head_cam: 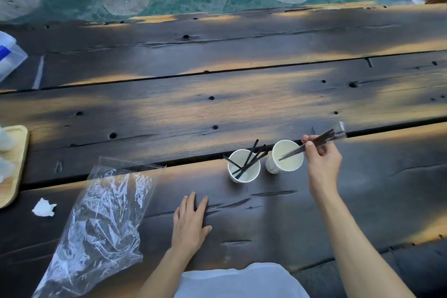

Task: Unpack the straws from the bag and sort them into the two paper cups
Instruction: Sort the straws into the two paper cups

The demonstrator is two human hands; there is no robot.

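Note:
Two white paper cups stand side by side on the dark wooden table. The left cup (243,166) holds several black straws (251,158) leaning out to the upper right. My right hand (323,158) is shut on a bundle of wrapped dark straws (314,143), tilted with the lower ends inside the right cup (287,159). My left hand (191,222) lies flat on the table, fingers spread, holding nothing. The crumpled clear plastic bag (96,222) lies to the left of that hand, with no straws visible inside.
A wooden tray (15,167) sits at the left edge. A crumpled white scrap (44,207) lies near it. A translucent bag with blue print (8,55) is at the far left. Gaps run between the table planks (217,109).

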